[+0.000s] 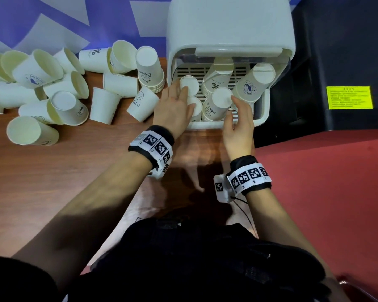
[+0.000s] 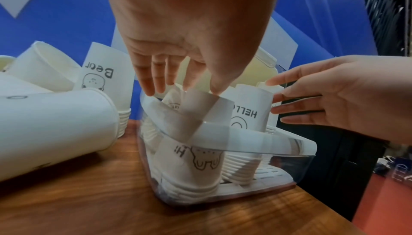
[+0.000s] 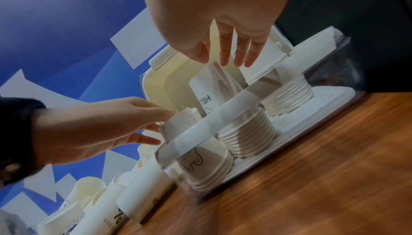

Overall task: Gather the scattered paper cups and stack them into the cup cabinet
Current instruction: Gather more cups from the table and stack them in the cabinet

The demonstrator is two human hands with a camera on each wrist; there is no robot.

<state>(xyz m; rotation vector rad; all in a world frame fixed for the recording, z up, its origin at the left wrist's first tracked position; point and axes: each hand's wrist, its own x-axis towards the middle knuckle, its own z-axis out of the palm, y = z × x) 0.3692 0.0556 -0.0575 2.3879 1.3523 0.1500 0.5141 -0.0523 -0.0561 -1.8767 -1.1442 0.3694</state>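
The white cup cabinet [image 1: 205,126] stands open at the back of the table, its lid [image 1: 227,22] raised. Several stacks of upside-down paper cups fill it. My left hand [image 1: 179,101] reaches over the front-left stack [image 2: 196,159], which bears a "Hi" drawing; straight fingers and thumb touch its top cup [image 3: 178,124]. My right hand [image 1: 236,110] hovers beside the "HELLO" stack [image 1: 218,103], fingers straight, fingertips [image 2: 276,97] at its side. Many loose cups [image 1: 52,88] lie scattered to the left.
A stack of "Bear" cups [image 1: 150,68] stands upside down just left of the cabinet. A black machine with a yellow label [image 1: 349,98] sits to its right. Bare wooden table [image 1: 52,182] lies near me, red floor [image 1: 325,203] beyond its right edge.
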